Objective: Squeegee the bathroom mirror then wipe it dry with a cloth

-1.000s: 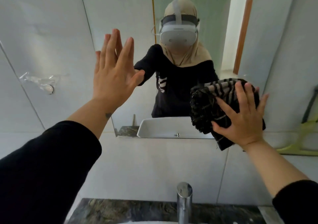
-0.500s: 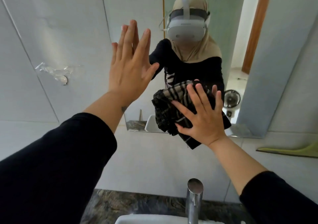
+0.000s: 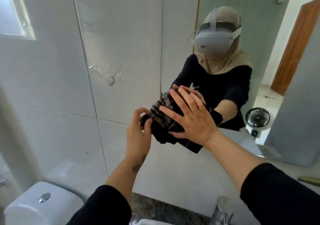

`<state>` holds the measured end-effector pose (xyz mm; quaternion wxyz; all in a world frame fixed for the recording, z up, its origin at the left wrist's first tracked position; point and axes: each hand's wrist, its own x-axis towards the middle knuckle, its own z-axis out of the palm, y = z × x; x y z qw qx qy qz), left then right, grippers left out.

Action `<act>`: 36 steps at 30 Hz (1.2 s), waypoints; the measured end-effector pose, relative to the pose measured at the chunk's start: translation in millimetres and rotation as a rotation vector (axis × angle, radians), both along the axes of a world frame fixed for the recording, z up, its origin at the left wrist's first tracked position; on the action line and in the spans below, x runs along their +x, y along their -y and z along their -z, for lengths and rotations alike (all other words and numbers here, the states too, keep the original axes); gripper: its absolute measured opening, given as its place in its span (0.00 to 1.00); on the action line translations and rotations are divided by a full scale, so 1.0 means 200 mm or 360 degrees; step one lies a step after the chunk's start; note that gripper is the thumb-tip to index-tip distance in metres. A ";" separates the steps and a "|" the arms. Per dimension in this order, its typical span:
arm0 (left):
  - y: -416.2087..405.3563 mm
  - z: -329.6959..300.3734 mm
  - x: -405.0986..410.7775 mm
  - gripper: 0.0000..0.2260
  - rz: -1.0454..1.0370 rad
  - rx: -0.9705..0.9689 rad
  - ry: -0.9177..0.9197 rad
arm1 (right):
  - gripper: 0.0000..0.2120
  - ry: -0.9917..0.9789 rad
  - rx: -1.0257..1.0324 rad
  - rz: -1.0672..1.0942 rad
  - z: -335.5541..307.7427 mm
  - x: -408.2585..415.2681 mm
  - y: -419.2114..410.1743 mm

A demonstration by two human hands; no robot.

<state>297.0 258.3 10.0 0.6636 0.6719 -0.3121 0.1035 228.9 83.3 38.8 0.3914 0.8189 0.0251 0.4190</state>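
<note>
The mirror (image 3: 270, 39) hangs on the grey tiled wall, filling the upper right. A dark striped cloth (image 3: 161, 124) is bunched against the mirror's lower left corner. My right hand (image 3: 190, 119) lies flat over the cloth with fingers spread, pressing it to the glass. My left hand (image 3: 138, 131) has come in from the left and pinches the cloth's left edge between thumb and fingers. A sliver of a yellow-green tool (image 3: 310, 179), perhaps the squeegee, shows at the right edge on the ledge.
A chrome tap (image 3: 222, 211) rises above the basin at the bottom, on a dark marble counter (image 3: 161, 209). A white toilet cistern (image 3: 41, 205) stands at the lower left. A clear wall hook (image 3: 110, 80) sticks to the tile left of the mirror.
My right hand has slid the cloth left and down to the mirror's lower left corner. My left hand left the wall, dropped, and took hold of the cloth's edge. The view has shifted left.
</note>
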 end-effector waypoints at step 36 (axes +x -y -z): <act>-0.48 -0.12 0.61 0.29 -0.0274 0.1032 -0.0119 | 0.44 -0.0429 0.1442 -0.0044 -0.15 0.63 -0.83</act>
